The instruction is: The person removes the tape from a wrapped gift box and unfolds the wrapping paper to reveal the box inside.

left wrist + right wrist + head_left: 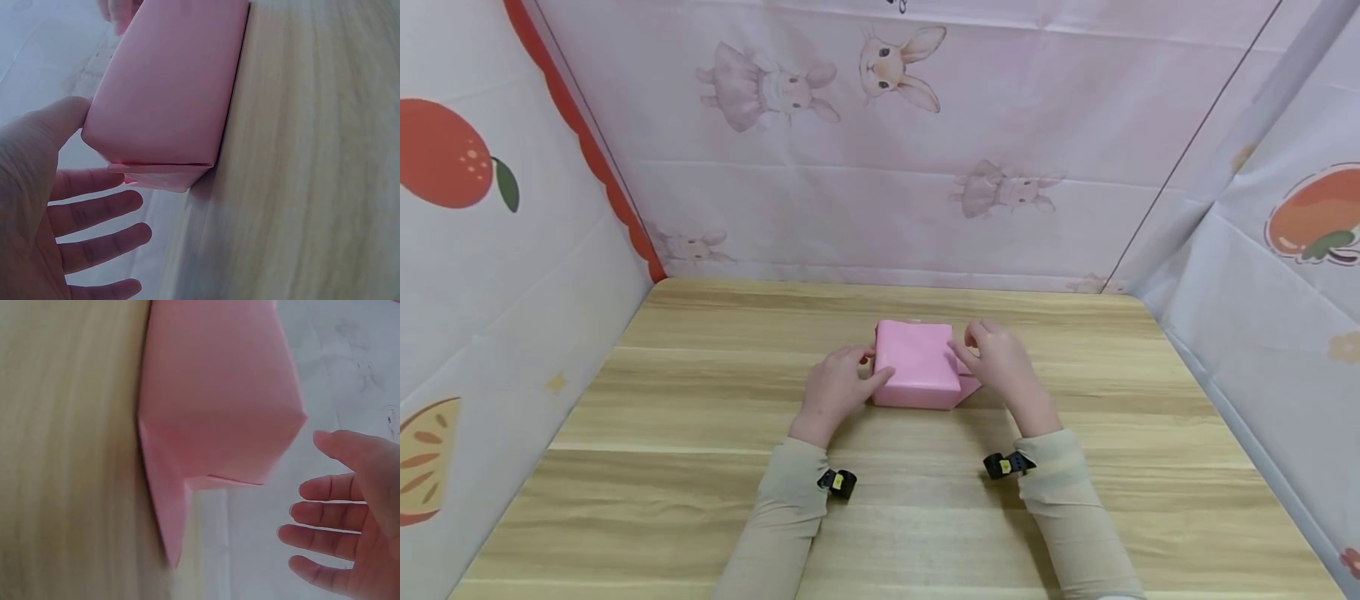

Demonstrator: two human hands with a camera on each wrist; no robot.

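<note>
A box wrapped in pink paper (917, 354) lies on the wooden table, between both hands. At its left end the left hand (838, 383) rests its thumb on the top edge. In the left wrist view, the index finger (87, 182) reaches the folded end flap (164, 176), while the other fingers are spread and fairly straight. The right hand (1000, 358) hovers at the box's right end. In the right wrist view, its fingers (325, 512) stand apart from the paper and hold nothing. A pointed paper flap (167, 500) sticks out from that end, low by the table.
The wood-grain table (700, 467) extends around the box. Behind it hangs a pink cloth wall (850, 208) with rabbit prints, and fruit-printed white cloth (497, 292) flanks the sides. A small black camera (838, 482) is strapped to each wrist.
</note>
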